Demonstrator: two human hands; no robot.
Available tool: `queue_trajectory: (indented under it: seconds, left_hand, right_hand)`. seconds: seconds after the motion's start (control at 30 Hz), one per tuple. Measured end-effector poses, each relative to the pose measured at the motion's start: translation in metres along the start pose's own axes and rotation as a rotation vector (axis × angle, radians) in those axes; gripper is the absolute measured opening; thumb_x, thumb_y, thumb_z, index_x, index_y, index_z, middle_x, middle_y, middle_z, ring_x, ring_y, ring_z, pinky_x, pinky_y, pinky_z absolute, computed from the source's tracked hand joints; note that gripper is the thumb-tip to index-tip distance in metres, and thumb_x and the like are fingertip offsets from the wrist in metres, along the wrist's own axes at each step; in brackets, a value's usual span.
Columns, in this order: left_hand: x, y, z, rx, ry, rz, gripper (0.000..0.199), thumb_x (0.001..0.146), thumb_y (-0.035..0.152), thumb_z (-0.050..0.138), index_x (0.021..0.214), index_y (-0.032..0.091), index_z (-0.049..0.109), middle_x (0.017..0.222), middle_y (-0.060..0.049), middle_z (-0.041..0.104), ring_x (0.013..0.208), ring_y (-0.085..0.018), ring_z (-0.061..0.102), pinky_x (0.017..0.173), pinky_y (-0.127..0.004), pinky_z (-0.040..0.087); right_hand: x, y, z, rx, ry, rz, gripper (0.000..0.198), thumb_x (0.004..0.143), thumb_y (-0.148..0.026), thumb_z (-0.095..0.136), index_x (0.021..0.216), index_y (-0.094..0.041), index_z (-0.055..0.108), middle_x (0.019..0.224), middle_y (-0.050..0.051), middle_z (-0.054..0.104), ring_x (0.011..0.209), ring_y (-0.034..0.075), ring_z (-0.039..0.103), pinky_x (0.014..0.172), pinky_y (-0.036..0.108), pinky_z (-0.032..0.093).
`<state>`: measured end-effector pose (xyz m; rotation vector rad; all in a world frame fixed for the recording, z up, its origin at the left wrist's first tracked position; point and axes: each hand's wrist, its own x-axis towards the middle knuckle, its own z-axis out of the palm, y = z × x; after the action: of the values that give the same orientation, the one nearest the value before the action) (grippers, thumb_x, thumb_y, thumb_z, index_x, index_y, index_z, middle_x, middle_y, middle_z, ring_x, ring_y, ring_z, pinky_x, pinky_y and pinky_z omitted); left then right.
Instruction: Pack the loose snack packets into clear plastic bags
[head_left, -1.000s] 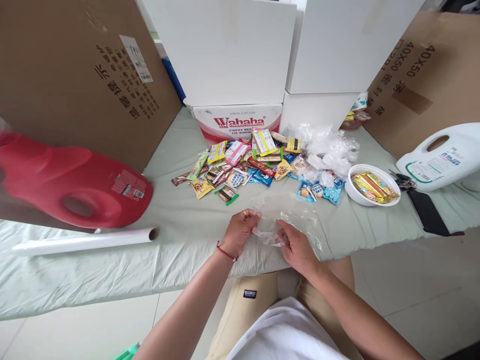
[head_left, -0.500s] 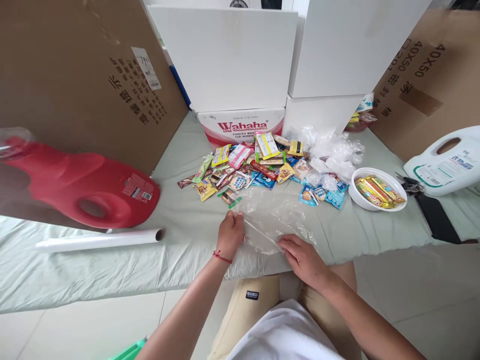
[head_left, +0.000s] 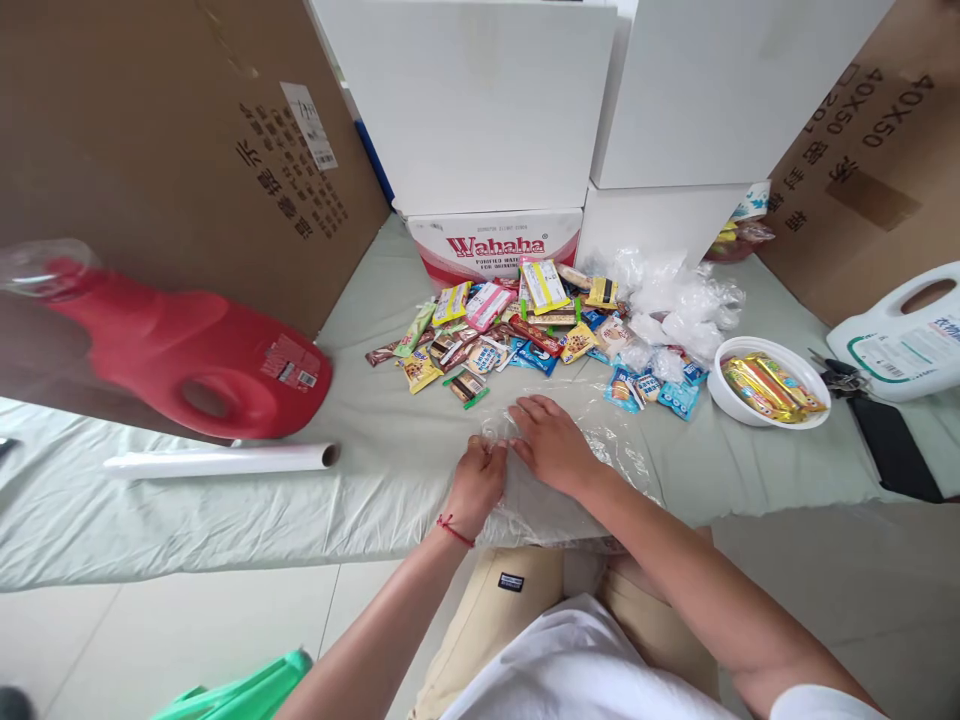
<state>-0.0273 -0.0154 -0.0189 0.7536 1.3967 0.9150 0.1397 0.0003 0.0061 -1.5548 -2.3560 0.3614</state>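
A thin clear plastic bag (head_left: 536,505) lies crinkled on the cloth at the front edge of the table. At its left side, my left hand (head_left: 478,478) is closed, pinching the plastic between thumb and fingers. My right hand (head_left: 553,442) reaches across the bag from the right, palm down, its fingers stretched out and thumb apart, touching the plastic close to my left fingertips. Just beyond both hands is a pile of wrapped snacks (head_left: 491,325); one small green-ended packet (head_left: 465,388) lies nearest my left hand.
Crumpled clear plastic (head_left: 679,300) sits behind the snacks. A white bowl (head_left: 772,418) of gold packets is to the right, near a black phone (head_left: 892,450) and white jug (head_left: 900,350). A red jug (head_left: 247,370) and white roll (head_left: 225,460) lie left. Boxes (head_left: 495,245) stand behind.
My right hand has moved left and away from me, from the bag's near right edge to beside my left hand, its fingers now stretched out. My left hand keeps its pinch.
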Motion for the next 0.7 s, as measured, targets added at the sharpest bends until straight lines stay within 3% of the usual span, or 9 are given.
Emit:
queue_trajectory:
  seconds: [0.07, 0.13, 0.27, 0.37, 0.43, 0.53, 0.57, 0.63, 0.7]
  left_hand:
    - [-0.009, 0.007, -0.003, 0.096, 0.073, 0.011, 0.044, 0.073, 0.043, 0.084, 0.095, 0.027, 0.050, 0.058, 0.009, 0.048, 0.046, -0.014, 0.045, 0.046, -0.025, 0.034]
    - [-0.021, 0.011, -0.011, 0.143, 0.128, 0.009, 0.060, 0.064, 0.042, 0.088, 0.106, 0.026, 0.049, 0.062, 0.010, 0.051, 0.051, -0.013, 0.050, 0.047, -0.023, 0.036]
    - [-0.043, 0.003, -0.038, 0.073, 0.109, -0.073, 0.081, 0.055, 0.037, 0.088, 0.122, 0.026, 0.045, 0.075, 0.010, 0.057, 0.053, -0.009, 0.050, 0.049, -0.021, 0.037]
    - [-0.056, -0.007, -0.066, 0.091, 0.216, -0.064, 0.079, 0.054, 0.032, 0.084, 0.123, 0.027, 0.045, 0.085, 0.007, 0.058, 0.055, -0.009, 0.051, 0.052, -0.025, 0.041]
    - [-0.066, -0.007, -0.081, 0.215, 0.372, 0.042, 0.071, 0.056, 0.030, 0.080, 0.119, 0.026, 0.050, 0.090, 0.004, 0.056, 0.060, -0.012, 0.052, 0.057, -0.029, 0.046]
    - [-0.084, 0.010, -0.080, 0.482, 0.543, 0.349, 0.043, 0.067, 0.029, 0.075, 0.107, 0.027, 0.061, 0.092, -0.001, 0.057, 0.070, -0.018, 0.053, 0.070, -0.036, 0.049]
    - [-0.088, 0.018, -0.072, 0.540, 0.522, 0.460, 0.029, 0.073, 0.028, 0.072, 0.102, 0.027, 0.064, 0.092, -0.002, 0.059, 0.074, -0.020, 0.055, 0.075, -0.037, 0.049]
    - [-0.086, 0.034, -0.047, 0.544, 0.310, 0.611, 0.007, 0.086, 0.026, 0.061, 0.090, 0.028, 0.068, 0.091, -0.005, 0.064, 0.081, -0.023, 0.061, 0.079, -0.037, 0.050]
    - [-0.067, 0.046, -0.015, 0.512, 0.081, 0.649, 0.016, 0.093, 0.028, 0.055, 0.089, 0.027, 0.071, 0.097, -0.009, 0.070, 0.094, -0.026, 0.066, 0.087, -0.037, 0.052]
  right_hand:
    - [0.014, 0.004, 0.024, -0.001, -0.001, 0.014, 0.052, 0.106, -0.040, 0.050, 0.152, -0.015, 0.055, 0.163, 0.013, 0.047, 0.153, 0.033, 0.037, 0.127, 0.053, 0.027]
    - [0.018, 0.007, 0.039, -0.002, -0.002, 0.036, 0.055, 0.108, -0.044, 0.044, 0.156, -0.017, 0.050, 0.167, 0.012, 0.042, 0.155, 0.032, 0.034, 0.129, 0.057, 0.019]
    - [0.014, 0.007, 0.047, -0.013, 0.020, 0.038, 0.057, 0.110, -0.048, 0.038, 0.158, -0.020, 0.046, 0.167, 0.011, 0.041, 0.156, 0.032, 0.033, 0.129, 0.061, 0.014]
    - [0.013, 0.004, 0.046, -0.020, 0.018, 0.037, 0.059, 0.108, -0.051, 0.042, 0.158, -0.021, 0.047, 0.168, 0.012, 0.039, 0.157, 0.033, 0.031, 0.128, 0.063, 0.012]
    - [0.014, 0.002, 0.047, -0.026, 0.006, 0.049, 0.059, 0.107, -0.051, 0.045, 0.157, -0.021, 0.048, 0.169, 0.012, 0.038, 0.157, 0.034, 0.030, 0.128, 0.064, 0.011]
    - [0.015, -0.003, 0.048, -0.034, -0.026, 0.083, 0.057, 0.107, -0.048, 0.046, 0.157, -0.020, 0.048, 0.169, 0.013, 0.036, 0.158, 0.035, 0.028, 0.127, 0.068, 0.010]
    - [0.016, -0.005, 0.048, -0.036, -0.034, 0.094, 0.057, 0.107, -0.046, 0.046, 0.157, -0.019, 0.048, 0.169, 0.013, 0.036, 0.158, 0.035, 0.027, 0.127, 0.069, 0.010]
    - [0.017, -0.010, 0.046, -0.034, -0.048, 0.109, 0.056, 0.107, -0.042, 0.045, 0.157, -0.018, 0.047, 0.169, 0.013, 0.036, 0.159, 0.036, 0.026, 0.126, 0.070, 0.009]
    - [0.019, -0.013, 0.044, -0.023, -0.069, 0.102, 0.054, 0.107, -0.037, 0.045, 0.157, -0.017, 0.048, 0.169, 0.013, 0.037, 0.159, 0.035, 0.026, 0.127, 0.070, 0.009]
